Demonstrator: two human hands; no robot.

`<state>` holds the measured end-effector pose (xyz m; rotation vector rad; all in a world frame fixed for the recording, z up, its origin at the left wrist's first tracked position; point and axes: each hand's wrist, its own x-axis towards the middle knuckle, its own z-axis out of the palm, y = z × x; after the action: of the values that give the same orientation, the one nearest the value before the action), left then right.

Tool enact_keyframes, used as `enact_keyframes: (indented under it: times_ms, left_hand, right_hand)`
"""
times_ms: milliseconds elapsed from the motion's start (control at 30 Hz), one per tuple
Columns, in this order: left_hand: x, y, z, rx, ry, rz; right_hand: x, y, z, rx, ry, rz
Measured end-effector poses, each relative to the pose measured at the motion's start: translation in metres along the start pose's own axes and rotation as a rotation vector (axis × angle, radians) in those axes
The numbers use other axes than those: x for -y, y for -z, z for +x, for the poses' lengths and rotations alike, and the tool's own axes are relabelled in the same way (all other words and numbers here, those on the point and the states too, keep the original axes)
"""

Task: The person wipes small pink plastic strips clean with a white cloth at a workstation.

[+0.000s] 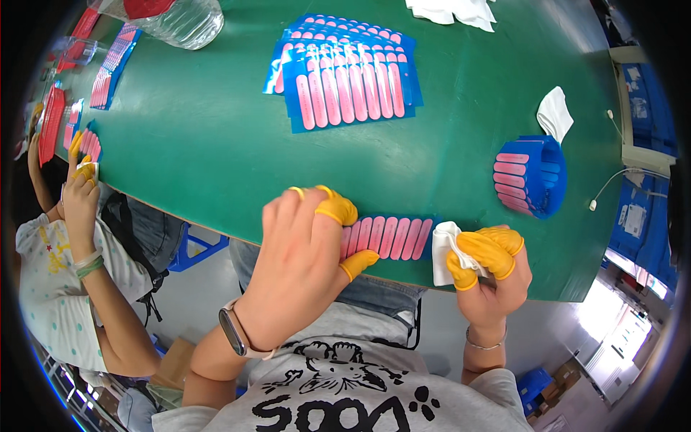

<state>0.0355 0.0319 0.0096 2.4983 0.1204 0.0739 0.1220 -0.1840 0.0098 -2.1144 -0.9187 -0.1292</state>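
My left hand [306,252], with yellow finger cots on its fingertips, presses down on a blue sheet carrying a row of pink oblong strips [392,236] at the near edge of the green table [209,144]. My right hand [489,263], also in yellow finger cots, pinches a small white cloth [445,248] just right of that sheet. A stack of similar blue sheets with pink strips [345,72] lies farther back in the middle.
A curled blue sheet with pink strips [529,175] and a white cloth [554,114] lie at the right. A clear water bottle [180,20] lies at the back left. Another person's hand [80,191] works on similar sheets [85,140] at the left edge.
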Motion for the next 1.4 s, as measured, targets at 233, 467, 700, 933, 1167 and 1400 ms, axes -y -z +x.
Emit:
enact_keyframes:
  times_ms: [233, 467, 700, 933, 1167, 1400]
  left_hand:
    - [-0.005, -0.018, 0.022, -0.069, -0.422, -0.088]
    - [-0.041, -0.049, 0.067, -0.017, -0.448, -0.288]
    - [-0.071, -0.07, 0.1, -0.074, -0.284, -0.166]
    - [-0.054, -0.044, 0.085, -0.215, -0.313, -0.182]
    - [0.003, -0.013, 0.053, -0.301, 0.04, 0.359]
    - [0.002, -0.005, 0.0, -0.01, -0.087, 0.214]
  right_hand:
    - [-0.014, 0.018, -0.021, -0.337, -0.223, 0.426]
    - [-0.02, 0.034, -0.039, -0.684, -0.313, 0.386]
    - [-0.024, 0.036, -0.041, -0.822, -0.309, 0.46]
    - [-0.022, 0.029, -0.037, -0.774, -0.356, 0.532]
    - [-0.013, 0.013, -0.026, -0.737, -0.299, 0.54]
    - [0.006, 0.001, -0.002, -0.48, -0.259, 0.449]
